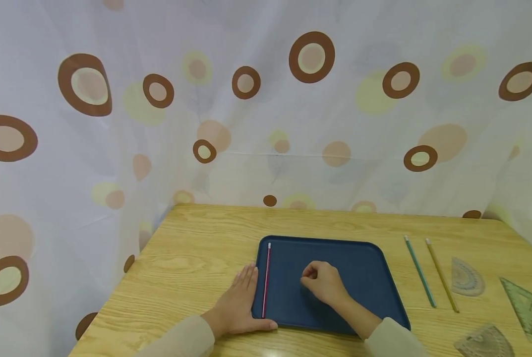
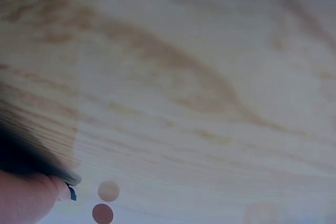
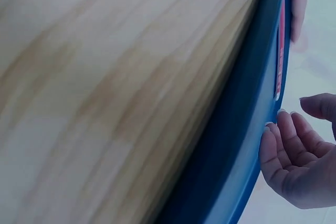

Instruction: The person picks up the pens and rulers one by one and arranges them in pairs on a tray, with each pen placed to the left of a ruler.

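Observation:
A dark blue tray lies on the wooden table, with a red pencil lengthwise in it by the left rim. My left hand rests at the tray's left front corner, fingers straight along the left side and thumb along the front edge. In the left wrist view only part of that hand shows beside the dark, blurred tray. Over the middle of the tray is my right hand, its fingers loosely bent. The right wrist view shows it holding nothing, the thumb apart from the fingers.
Right of the tray lie a teal pencil and a yellow pencil. Farther right are a clear protractor, a green set square and another protractor, cut by the frame's bottom. A patterned curtain stands behind the table.

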Demonstrator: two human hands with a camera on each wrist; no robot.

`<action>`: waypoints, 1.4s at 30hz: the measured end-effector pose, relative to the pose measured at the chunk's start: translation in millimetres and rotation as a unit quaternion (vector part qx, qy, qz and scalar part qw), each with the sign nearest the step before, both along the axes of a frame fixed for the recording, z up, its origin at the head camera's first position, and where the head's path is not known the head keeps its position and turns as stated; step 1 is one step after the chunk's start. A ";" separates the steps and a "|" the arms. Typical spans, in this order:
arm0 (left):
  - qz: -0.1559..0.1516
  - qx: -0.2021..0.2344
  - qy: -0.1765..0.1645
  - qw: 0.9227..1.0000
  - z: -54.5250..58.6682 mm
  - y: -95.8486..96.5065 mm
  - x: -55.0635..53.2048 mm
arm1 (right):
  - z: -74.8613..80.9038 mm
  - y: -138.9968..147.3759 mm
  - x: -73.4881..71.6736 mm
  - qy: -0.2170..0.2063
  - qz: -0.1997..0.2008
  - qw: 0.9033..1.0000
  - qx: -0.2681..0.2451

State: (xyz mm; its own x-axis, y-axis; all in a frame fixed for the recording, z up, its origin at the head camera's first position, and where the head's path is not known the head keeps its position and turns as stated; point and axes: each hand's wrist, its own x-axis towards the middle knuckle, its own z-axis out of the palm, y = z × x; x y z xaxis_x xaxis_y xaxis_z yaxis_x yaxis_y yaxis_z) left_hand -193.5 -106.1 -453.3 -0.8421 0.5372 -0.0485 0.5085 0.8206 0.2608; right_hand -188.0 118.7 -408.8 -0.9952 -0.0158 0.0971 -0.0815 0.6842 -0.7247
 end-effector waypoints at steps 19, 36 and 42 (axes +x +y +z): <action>0.002 0.010 0.000 1.000 4.9 -2.5 2.3 | 2.7 63.3 9.8 -0.042 -0.005 0.999 0.025; 0.000 0.015 -0.001 1.000 5.8 -1.5 2.6 | 5.9 89.2 19.4 -0.038 -0.007 0.998 0.042; -0.001 0.015 -0.005 1.000 5.7 -1.7 2.9 | 4.1 102.7 24.9 -0.046 -0.011 0.998 0.045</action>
State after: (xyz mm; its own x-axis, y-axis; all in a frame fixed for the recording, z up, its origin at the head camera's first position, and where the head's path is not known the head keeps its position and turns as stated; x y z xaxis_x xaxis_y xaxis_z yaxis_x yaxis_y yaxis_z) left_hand -190.6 -107.8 -447.6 -0.8403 0.5404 -0.0420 0.5073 0.8114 0.2902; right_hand -163.1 221.4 -404.7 -1.0000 0.0015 0.0053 -0.0024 0.7478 -0.6640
